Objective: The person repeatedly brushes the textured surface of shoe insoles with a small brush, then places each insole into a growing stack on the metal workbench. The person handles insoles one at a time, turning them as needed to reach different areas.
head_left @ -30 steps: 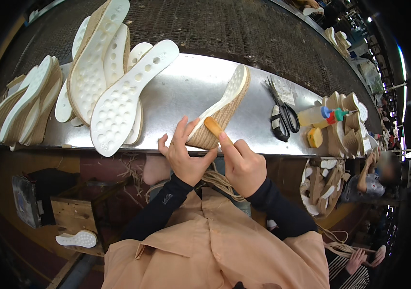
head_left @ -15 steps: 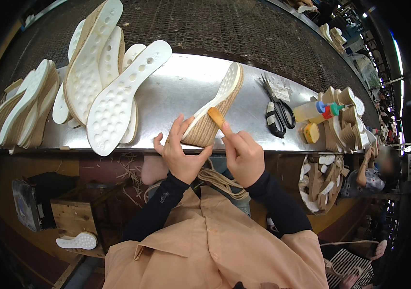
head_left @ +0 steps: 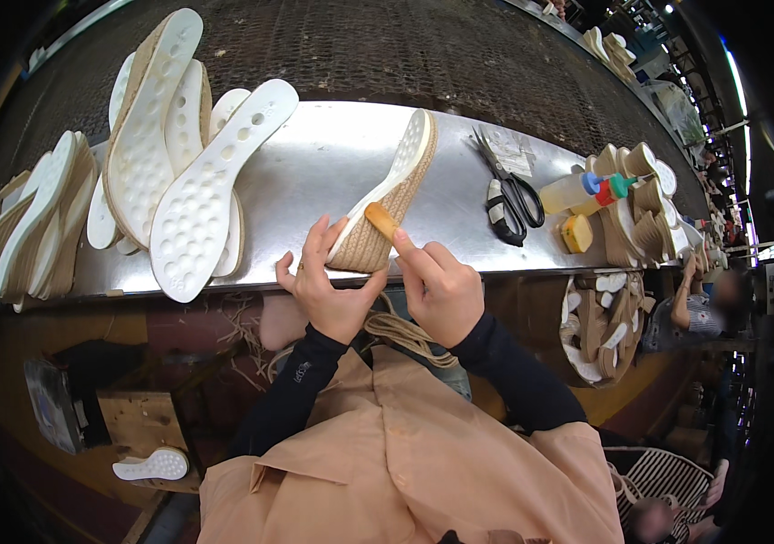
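A wedge shoe sole [head_left: 385,195] with a white dimpled face and a woven tan rope side leans on the metal bench, its thick heel toward me. My left hand [head_left: 328,288] is closed around the heel end, fingers on the white edge and thumb at the near corner. In my right hand [head_left: 446,288] I grip a short tan, round-ended tool [head_left: 382,220], possibly wooden. Its rounded end lies against the side of the sole near the white rim. Whatever part of the tool is inside my fist stays hidden.
Stacked white-faced soles [head_left: 195,227] stand on the left of the metal bench [head_left: 301,136]. To the right lie black scissors [head_left: 509,195], two capped bottles [head_left: 573,192], a yellow block [head_left: 576,233] and more wedges [head_left: 645,208]. Behind runs a dark mesh surface [head_left: 360,59]. Another person [head_left: 700,304] sits far right.
The whole view has shifted, so the bench items appear slightly farther left. My hands keep their hold on the sole and the tool, which remains against nearly the same spot.
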### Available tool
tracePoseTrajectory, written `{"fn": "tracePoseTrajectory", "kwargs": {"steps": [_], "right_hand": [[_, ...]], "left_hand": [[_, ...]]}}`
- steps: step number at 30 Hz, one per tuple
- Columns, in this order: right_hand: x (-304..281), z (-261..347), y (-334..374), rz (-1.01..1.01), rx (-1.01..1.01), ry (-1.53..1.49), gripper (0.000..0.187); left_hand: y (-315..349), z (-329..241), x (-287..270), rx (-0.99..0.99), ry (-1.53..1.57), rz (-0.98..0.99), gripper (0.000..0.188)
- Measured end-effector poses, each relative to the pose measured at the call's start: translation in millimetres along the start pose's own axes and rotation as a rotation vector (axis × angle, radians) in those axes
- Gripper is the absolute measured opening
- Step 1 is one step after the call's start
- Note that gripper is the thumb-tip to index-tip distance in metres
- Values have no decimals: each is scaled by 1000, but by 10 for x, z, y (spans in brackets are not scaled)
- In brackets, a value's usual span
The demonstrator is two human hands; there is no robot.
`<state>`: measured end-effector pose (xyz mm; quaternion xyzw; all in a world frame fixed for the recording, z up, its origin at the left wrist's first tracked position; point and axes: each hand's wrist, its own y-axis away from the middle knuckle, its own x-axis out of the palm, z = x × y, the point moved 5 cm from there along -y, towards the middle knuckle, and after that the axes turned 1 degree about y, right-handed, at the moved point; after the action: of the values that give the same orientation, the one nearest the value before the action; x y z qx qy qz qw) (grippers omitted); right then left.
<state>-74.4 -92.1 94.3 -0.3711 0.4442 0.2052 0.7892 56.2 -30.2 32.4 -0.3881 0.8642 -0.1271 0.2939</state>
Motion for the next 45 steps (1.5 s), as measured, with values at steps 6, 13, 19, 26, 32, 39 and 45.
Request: {"fn": "tracePoseTrajectory", "kwargs": {"steps": [6,13,19,26,32,39,45], "right_hand": [[-94,-189,-42,-163,61,-177,40],[21,-232,-34,-146,15,-60,41],[23,-311,-52,-119,53,-146,37],[-120,-440,-35,-265,73,-271,37],[-63,-478,-103,-202,14,-120,38],[-180,-472,-201,-121,-4,-68,37],[-330,-486,-294,-119,4,-35,36]], "left_hand": [[0,1,3,-11,17,-10,84],[15,23,13,23,-51,26,72],[19,17,30,28,-59,-7,73],[14,17,8,33,-57,34,73],[6,25,6,33,-48,7,71],[22,29,36,32,-59,-8,71],[15,29,-4,35,-25,4,71]]}}
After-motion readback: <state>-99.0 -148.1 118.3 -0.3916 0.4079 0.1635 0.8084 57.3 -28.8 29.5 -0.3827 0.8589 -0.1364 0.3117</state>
